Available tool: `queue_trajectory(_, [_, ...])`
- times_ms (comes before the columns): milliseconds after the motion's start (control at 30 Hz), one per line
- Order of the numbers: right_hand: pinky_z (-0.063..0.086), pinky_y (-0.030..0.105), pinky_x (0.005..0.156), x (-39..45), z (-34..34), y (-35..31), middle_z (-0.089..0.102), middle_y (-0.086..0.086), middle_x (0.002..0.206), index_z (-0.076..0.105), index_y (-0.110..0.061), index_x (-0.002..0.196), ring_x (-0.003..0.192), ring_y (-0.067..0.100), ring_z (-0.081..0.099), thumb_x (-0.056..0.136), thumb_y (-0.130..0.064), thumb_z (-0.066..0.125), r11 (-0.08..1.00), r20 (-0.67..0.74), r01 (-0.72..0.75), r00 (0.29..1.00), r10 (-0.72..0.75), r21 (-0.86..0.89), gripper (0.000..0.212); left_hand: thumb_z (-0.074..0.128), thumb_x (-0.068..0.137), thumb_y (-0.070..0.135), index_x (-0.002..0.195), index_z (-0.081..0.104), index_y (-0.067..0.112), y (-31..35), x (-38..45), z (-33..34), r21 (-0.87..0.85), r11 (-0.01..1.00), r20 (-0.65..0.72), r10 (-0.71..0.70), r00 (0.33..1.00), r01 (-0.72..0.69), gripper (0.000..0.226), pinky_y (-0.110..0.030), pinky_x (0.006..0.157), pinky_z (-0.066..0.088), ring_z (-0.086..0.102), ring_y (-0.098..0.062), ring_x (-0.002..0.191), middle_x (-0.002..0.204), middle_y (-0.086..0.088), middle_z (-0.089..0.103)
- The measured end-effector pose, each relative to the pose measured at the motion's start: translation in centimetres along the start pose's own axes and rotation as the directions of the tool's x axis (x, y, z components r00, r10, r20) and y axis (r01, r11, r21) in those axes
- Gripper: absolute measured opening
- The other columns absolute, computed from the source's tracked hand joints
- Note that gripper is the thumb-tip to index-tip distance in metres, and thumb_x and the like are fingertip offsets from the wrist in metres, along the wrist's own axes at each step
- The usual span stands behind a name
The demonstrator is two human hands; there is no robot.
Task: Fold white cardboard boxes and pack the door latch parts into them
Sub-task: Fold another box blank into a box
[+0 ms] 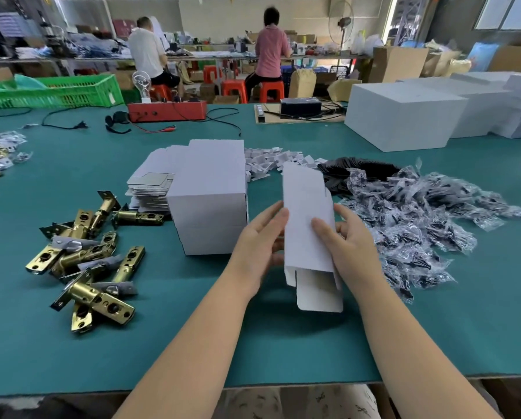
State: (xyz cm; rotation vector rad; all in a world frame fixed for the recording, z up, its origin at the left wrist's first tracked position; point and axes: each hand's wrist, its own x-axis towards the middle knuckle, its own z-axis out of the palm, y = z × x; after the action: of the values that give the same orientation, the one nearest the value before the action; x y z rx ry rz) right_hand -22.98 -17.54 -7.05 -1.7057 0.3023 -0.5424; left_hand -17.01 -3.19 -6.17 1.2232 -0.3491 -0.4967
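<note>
I hold a flat white cardboard box blank (306,207) upright above the teal table (192,352), its bottom flaps hanging open toward me. My left hand (260,246) grips its left edge and my right hand (348,246) grips its right side, thumb on the front face. Several brass door latch parts (86,261) lie in a loose pile at the left. Folded white boxes (212,198) are stacked just left of my hands, with a stack of flat blanks (150,186) behind them.
A heap of small plastic bags with dark screws (413,225) lies at the right, small white card inserts (271,161) and black pieces (359,169) behind it. Large white cartons (404,116) stand at the back right, a red device (167,111) and green crate (56,92) farther back. Two people sit beyond.
</note>
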Motion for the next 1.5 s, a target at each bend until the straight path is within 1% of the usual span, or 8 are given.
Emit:
queue_trajectory(133, [0.058,0.035,0.073,0.1,-0.8,0.0,0.073,-0.007,0.102,0.065,-0.039,0.105,0.090,0.017,0.070,0.081,-0.038,0.063,0.986,0.168,-0.055,0.985,0.028,0.155,0.024,0.068,0.084,0.037,0.126,0.059,0.035,-0.4,-0.2,0.3,0.017,0.999,0.052,0.040,0.998,-0.041,0.043,-0.037,0.066,0.059,0.066,-0.021,0.080,0.103,-0.005,0.072])
queue_trajectory(300, [0.053,0.019,0.060,0.4,-0.9,0.1,0.074,-0.005,0.096,0.068,-0.026,0.102,0.080,0.009,0.070,0.095,-0.020,0.054,0.957,0.146,-0.154,0.982,0.120,0.247,0.017,0.066,0.090,0.031,0.119,0.060,0.036,-0.4,-0.1,0.2,0.253,0.957,-0.134,0.180,0.974,-0.142,0.029,-0.023,0.051,0.051,0.060,-0.014,0.069,0.083,-0.007,0.060])
queue_trajectory(533, [0.055,0.029,0.057,1.0,-1.7,0.0,0.062,0.008,0.097,0.049,-0.017,0.108,0.063,0.007,0.065,0.090,-0.017,0.063,0.870,-0.217,-0.087,0.952,0.215,0.485,0.023,0.067,0.084,0.023,0.135,0.053,0.037,0.6,-0.7,-1.1,0.290,0.951,0.274,0.020,0.962,-0.102,0.054,-0.027,0.060,0.054,0.065,-0.012,0.078,0.090,0.006,0.070])
queue_trajectory(700, [0.053,0.038,0.087,0.2,-0.8,0.3,0.060,-0.001,0.123,0.060,-0.042,0.104,0.103,0.017,0.063,0.077,-0.031,0.072,0.956,-0.197,-0.028,0.976,0.089,0.291,0.031,0.078,0.071,0.014,0.125,0.055,0.051,0.8,-0.8,-1.1,0.227,0.963,0.314,0.070,0.947,-0.146,0.069,-0.027,0.057,0.054,0.064,-0.015,0.076,0.091,-0.001,0.071])
queue_trajectory(900, [0.055,0.038,0.084,0.4,-1.0,0.2,0.069,-0.006,0.115,0.067,-0.035,0.103,0.098,0.017,0.067,0.089,-0.014,0.064,0.929,-0.113,-0.070,0.986,0.119,0.363,0.026,0.075,0.069,0.046,0.126,0.049,0.061,0.2,-0.8,-1.3,0.569,0.772,0.210,0.196,0.958,-0.283,0.064,-0.014,0.068,0.047,0.059,-0.005,0.073,0.093,0.016,0.069])
queue_trajectory(1100, [0.056,0.028,0.061,0.4,-2.2,-0.7,0.071,-0.004,0.111,0.064,-0.024,0.115,0.075,0.014,0.068,0.081,0.002,0.041,0.825,0.244,-0.139,0.970,0.001,0.548,0.048,0.069,0.088,0.025,0.133,0.055,0.037,-0.1,-0.2,-1.2,0.613,0.727,-0.022,0.408,0.913,-0.310,0.048,-0.001,0.065,0.037,0.052,0.007,0.066,0.076,0.032,0.062])
queue_trajectory(1233, [0.053,0.025,0.075,0.2,-2.1,-0.5,0.062,-0.018,0.126,0.050,-0.032,0.131,0.090,0.010,0.065,0.077,-0.005,0.054,0.872,0.409,-0.103,0.905,-0.117,0.479,0.061,0.066,0.090,0.029,0.129,0.055,0.045,0.0,0.0,-1.1,0.534,0.792,-0.070,0.390,0.918,-0.296,0.043,-0.004,0.066,0.040,0.052,0.004,0.068,0.084,0.018,0.065])
queue_trajectory(1500, [0.049,0.010,0.065,0.1,-1.0,-0.1,0.063,-0.023,0.108,0.061,-0.039,0.109,0.074,-0.006,0.064,0.079,0.021,0.052,0.987,0.162,0.054,0.984,-0.079,0.153,0.067,0.062,0.093,0.031,0.124,0.037,0.066,0.0,-0.1,-1.1,0.646,0.702,0.110,0.302,0.947,-0.299,0.053,-0.005,0.067,0.038,0.048,0.005,0.070,0.091,0.019,0.055])
